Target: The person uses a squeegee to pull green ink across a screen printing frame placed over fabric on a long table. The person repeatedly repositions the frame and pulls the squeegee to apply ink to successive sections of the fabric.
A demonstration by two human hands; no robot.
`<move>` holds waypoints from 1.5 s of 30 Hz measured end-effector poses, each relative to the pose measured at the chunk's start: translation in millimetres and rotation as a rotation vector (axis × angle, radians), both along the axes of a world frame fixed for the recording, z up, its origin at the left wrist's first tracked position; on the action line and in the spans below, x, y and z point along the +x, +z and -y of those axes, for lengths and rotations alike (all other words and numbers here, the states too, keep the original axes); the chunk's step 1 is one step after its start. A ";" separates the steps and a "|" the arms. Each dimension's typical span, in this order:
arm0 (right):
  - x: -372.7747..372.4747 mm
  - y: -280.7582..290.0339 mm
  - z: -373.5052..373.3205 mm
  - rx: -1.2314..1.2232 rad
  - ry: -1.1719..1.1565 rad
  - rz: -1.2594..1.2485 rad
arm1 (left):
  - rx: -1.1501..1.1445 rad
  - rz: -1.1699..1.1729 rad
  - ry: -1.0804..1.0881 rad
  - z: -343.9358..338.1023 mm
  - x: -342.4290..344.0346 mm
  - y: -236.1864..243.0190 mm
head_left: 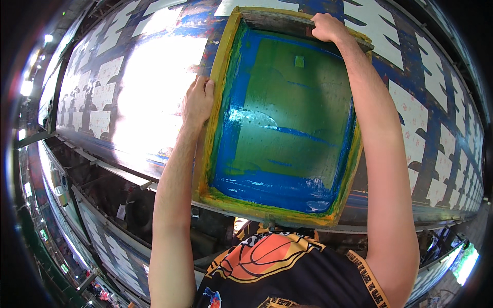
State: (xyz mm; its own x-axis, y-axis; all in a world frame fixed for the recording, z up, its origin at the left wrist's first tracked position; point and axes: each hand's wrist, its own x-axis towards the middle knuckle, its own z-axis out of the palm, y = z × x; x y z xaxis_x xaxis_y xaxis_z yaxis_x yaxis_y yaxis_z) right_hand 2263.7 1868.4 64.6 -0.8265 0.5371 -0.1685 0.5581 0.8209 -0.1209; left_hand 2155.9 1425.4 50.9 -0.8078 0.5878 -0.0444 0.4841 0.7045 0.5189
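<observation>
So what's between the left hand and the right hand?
In the head view: the frame's yellow-stained left rim, then blue-and-green mesh inside it, up to the dark bar at the right hand.

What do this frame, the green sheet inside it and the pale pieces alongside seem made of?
Frame: wood or metal, unclear under its rough, crusted yellow finish.
Green sheet: perhaps mesh or film, smooth and glossy, going by its sheen.
Pale pieces: probably fabric or paper, thin and flat, matt away from the glare.
</observation>
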 end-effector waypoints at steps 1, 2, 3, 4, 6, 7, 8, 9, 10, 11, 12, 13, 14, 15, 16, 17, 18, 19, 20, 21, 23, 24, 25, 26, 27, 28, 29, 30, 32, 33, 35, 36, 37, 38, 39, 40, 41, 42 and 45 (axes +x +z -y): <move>-0.3 -0.2 1.9 -0.007 0.006 0.000 | 0.000 0.003 0.003 -0.1 -0.1 -0.1; 1.9 1.0 4.5 -0.006 -0.002 0.009 | -0.001 0.009 0.005 -0.6 -0.1 -0.5; 4.4 3.3 9.6 -0.013 0.041 0.021 | -0.012 -0.013 -0.007 -1.3 -0.6 -0.6; 8.3 4.1 20.0 -0.014 0.072 0.043 | -0.025 -0.030 -0.017 -1.3 -1.4 -0.3; 27.5 8.7 44.9 -0.045 0.105 0.070 | -0.040 -0.052 -0.033 0.2 0.2 -0.6; 40.6 12.1 59.4 -0.071 0.108 0.070 | -0.040 -0.060 -0.038 1.1 1.2 -0.9; 50.6 16.3 75.1 -0.097 0.112 0.065 | -0.041 -0.077 -0.041 1.9 0.7 -0.1; 61.4 19.2 93.4 -0.116 0.104 0.077 | -0.036 -0.076 -0.043 4.7 1.9 -0.2; 74.1 23.2 110.7 -0.151 0.115 0.066 | -0.027 -0.083 -0.045 4.7 1.9 -0.8; 89.7 27.7 127.5 -0.178 0.119 0.063 | -0.015 -0.090 -0.049 3.9 0.8 -1.7; 103.8 31.0 145.4 -0.219 0.132 0.045 | -0.021 -0.086 -0.049 3.3 -0.1 -3.2; 117.0 31.5 167.6 -0.161 0.135 0.022 | -0.030 -0.082 -0.046 3.3 -1.6 -4.5; 128.6 32.5 189.0 -0.166 0.133 0.025 | -0.038 -0.076 -0.042 5.2 -3.5 -5.7; 144.1 34.8 209.6 -0.164 0.130 0.029 | -0.044 -0.068 -0.054 7.1 -5.1 -7.0; 160.0 38.1 229.2 -0.162 0.128 0.023 | -0.047 -0.059 -0.066 7.4 -7.0 -8.3; 174.8 40.0 251.6 -0.145 0.117 0.057 | -0.049 -0.055 -0.078 7.9 -8.9 -9.4; 188.9 41.7 275.2 -0.131 0.110 0.080 | -0.034 -0.050 -0.087 8.3 -10.0 -10.3; 203.9 44.3 299.1 -0.149 0.085 0.095 | -0.020 -0.048 -0.092 9.3 -10.2 -11.2; 219.3 46.9 323.7 -0.169 0.066 0.099 | -0.018 -0.039 -0.095 10.4 -10.3 -11.8; 233.1 50.1 346.8 -0.178 0.047 0.108 | -0.003 -0.035 -0.093 10.6 -10.9 -11.7; 261.2 55.9 392.6 -0.213 0.010 0.089 | -0.012 -0.007 -0.083 11.9 -10.5 -12.0; 273.5 58.0 412.9 -0.232 -0.015 0.066 | -0.007 -0.005 -0.087 12.6 -10.8 -11.9; 283.6 58.5 432.0 -0.207 -0.022 0.005 | -0.009 -0.004 -0.092 13.2 -11.0 -12.0; 292.0 57.9 449.2 -0.180 -0.029 -0.057 | -0.011 -0.011 -0.098 13.2 -11.2 -12.2; 296.3 55.9 459.6 -0.152 -0.039 -0.114 | 0.011 0.004 -0.100 14.0 -11.4 -12.7; 298.1 53.4 464.3 -0.109 -0.014 -0.162 | 0.034 0.010 -0.105 15.2 -11.5 -13.4; 300.0 51.9 467.5 -0.066 0.009 -0.205 | 0.056 0.015 -0.109 15.8 -11.9 -13.9; 302.1 51.6 468.7 -0.028 0.020 -0.210 | 0.062 0.015 -0.111 15.9 -12.5 -14.4; 303.5 51.6 464.8 -0.105 -0.013 -0.202 | 0.069 0.016 -0.113 16.6 -13.1 -15.7; 304.5 52.7 462.7 -0.143 -0.030 -0.180 | 0.072 0.008 -0.112 16.7 -13.2 -16.2; 309.2 56.2 463.0 -0.145 -0.042 -0.150 | 0.061 -0.003 -0.098 17.2 -13.3 -16.9; 311.0 57.6 464.1 -0.136 -0.023 -0.177 | 0.074 0.000 -0.096 17.4 -13.5 -16.8; 312.2 57.7 466.6 -0.148 -0.014 -0.126 | 0.073 0.007 -0.093 17.5 -12.7 -16.9; 313.4 57.6 470.0 -0.150 0.016 -0.115 | 0.069 0.012 -0.092 17.7 -12.3 -16.9; 314.5 56.8 473.8 -0.155 0.041 -0.099 | 0.071 0.013 -0.092 18.4 -12.3 -16.6; 315.6 55.4 478.5 -0.143 0.038 -0.115 | 0.070 0.013 -0.092 18.9 -12.1 -16.5; 316.8 54.6 481.9 -0.133 0.034 -0.126 | 0.071 0.007 -0.089 18.5 -12.0 -16.0; 318.4 54.3 484.1 -0.123 0.031 -0.138 | 0.079 0.018 -0.083 18.1 -12.1 -15.4; 328.9 59.3 484.2 -0.292 0.028 -0.018 | 0.082 0.031 -0.070 14.9 -13.1 -12.9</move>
State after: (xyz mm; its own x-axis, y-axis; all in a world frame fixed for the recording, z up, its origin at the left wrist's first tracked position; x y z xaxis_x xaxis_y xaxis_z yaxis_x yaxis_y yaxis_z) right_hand 2592.6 1384.2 123.9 -0.8448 0.4445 -0.2978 0.5310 0.7652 -0.3641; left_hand 2142.8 1410.5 37.9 -0.7634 0.6456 -0.0181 0.5137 0.6239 0.5890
